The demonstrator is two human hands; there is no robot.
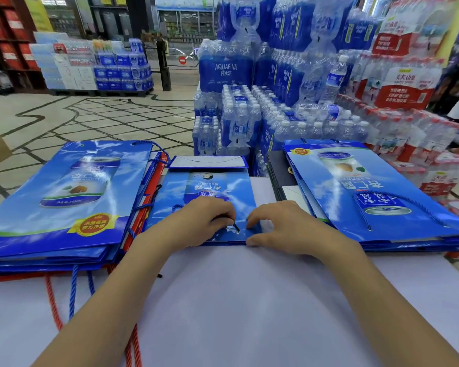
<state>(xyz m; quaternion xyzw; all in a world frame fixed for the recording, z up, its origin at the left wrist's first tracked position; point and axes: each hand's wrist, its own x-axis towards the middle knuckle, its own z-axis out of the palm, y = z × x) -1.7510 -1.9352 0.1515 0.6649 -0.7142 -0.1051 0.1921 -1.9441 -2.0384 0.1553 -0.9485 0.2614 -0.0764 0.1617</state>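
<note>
A blue bag is held flat on the table.
Its cord tip is pinched by the left hand; its edge is gripped by the curled right hand.

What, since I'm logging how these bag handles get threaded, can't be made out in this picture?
Head view: the hole in the blue paper bag beside the cord tip; too small, shadowed by fingers of the left hand.
Head view: how the cord runs on from that tip; hidden under the left hand.
Head view: where the red cords end; cut off by the bottom edge.
Head view: the bag's lower print; covered by the left hand and right hand.
</note>
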